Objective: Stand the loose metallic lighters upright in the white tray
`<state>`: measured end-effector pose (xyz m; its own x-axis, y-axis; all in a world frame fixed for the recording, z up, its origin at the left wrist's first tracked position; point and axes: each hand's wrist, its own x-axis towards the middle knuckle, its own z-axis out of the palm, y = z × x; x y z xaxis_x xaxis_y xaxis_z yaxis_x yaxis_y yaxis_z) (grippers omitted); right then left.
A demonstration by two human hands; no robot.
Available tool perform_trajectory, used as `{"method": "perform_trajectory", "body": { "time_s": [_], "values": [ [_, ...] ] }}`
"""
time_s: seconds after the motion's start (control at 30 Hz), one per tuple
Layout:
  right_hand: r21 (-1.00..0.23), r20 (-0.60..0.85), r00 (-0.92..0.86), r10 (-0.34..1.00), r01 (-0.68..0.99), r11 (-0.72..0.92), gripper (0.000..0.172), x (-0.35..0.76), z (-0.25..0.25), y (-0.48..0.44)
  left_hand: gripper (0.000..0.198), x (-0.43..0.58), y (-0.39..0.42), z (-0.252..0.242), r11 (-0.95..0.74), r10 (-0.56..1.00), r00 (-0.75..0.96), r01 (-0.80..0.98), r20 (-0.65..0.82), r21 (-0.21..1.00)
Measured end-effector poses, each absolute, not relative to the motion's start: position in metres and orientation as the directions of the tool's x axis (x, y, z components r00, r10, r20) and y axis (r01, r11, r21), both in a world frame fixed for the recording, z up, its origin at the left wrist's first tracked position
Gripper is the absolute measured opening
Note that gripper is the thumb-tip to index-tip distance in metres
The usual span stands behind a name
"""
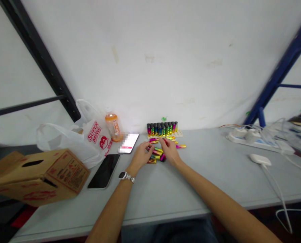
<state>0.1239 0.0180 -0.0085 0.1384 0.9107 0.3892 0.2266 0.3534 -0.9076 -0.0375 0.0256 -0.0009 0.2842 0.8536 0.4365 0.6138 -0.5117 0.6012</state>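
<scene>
A scuffed white wall (pixel 170 67) fills the upper frame, above a pale grey surface (pixel 216 175) stretching across the lower half. A dark post (pixel 39 60) slants through the upper left, a blue post (pixel 274 72) down the right edge. At lower left sits a cardboard box (pixel 39 172), with a white plastic bag (pixel 71 145) behind it. A power strip (pixel 261 143) lies at right. Near the centre, the left hand (pixel 142 155) and right hand (pixel 171 152) have bent fingers among loose lighters (pixel 155 157) on the surface; I cannot tell whether either grasps one. Just behind, upright lighters (pixel 163 130) stand packed together.
</scene>
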Motion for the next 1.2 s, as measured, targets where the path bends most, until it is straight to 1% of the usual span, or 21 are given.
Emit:
{"method": "perform_trajectory", "body": {
  "time_s": [0.1,0.3,0.37,0.53,0.6,0.73,0.93,1.0,1.13,1.2],
  "values": [
    [-0.879,0.428,0.179,0.886,0.308,0.363,0.048,0.122,-0.007,0.014,0.023,-0.036,0.026,-0.002,-0.513,0.853,0.292,0.622,0.433,0.591],
    [-0.859,0.451,0.200,0.870,0.362,0.362,0.031,0.121,-0.011,0.015,0.025,-0.034,0.025,-0.003,-0.515,0.853,0.308,0.623,0.420,0.589],
    [-0.858,0.452,0.201,0.869,0.363,0.363,0.032,0.121,-0.012,0.016,0.025,-0.034,0.025,-0.003,-0.516,0.852,0.311,0.627,0.420,0.583],
    [-0.855,0.467,0.169,0.868,0.336,0.395,0.047,0.121,-0.010,0.010,0.026,-0.032,0.024,-0.002,-0.526,0.846,0.320,0.628,0.426,0.574],
    [-0.854,0.474,0.154,0.867,0.323,0.409,0.049,0.121,-0.009,0.007,0.026,-0.032,0.024,-0.001,-0.527,0.846,0.321,0.630,0.426,0.571],
    [-0.854,0.470,0.155,0.869,0.327,0.404,0.046,0.120,-0.011,0.008,0.025,-0.032,0.023,-0.001,-0.517,0.851,0.316,0.635,0.419,0.574],
    [-0.851,0.449,0.176,0.876,0.384,0.359,0.031,0.121,-0.019,0.019,0.024,-0.032,0.024,-0.004,-0.511,0.857,0.316,0.626,0.408,0.589],
    [-0.852,0.443,0.181,0.878,0.391,0.349,0.032,0.122,-0.019,0.020,0.024,-0.032,0.023,-0.003,-0.510,0.858,0.317,0.626,0.404,0.591],
    [-0.853,0.451,0.180,0.874,0.375,0.363,0.038,0.123,-0.018,0.017,0.018,-0.031,0.021,0.001,-0.516,0.856,0.331,0.609,0.398,0.603],
    [-0.856,0.465,0.159,0.871,0.334,0.396,0.035,0.124,-0.018,0.017,0.014,-0.031,0.021,0.001,-0.529,0.848,0.346,0.593,0.401,0.607]
  ]
}}
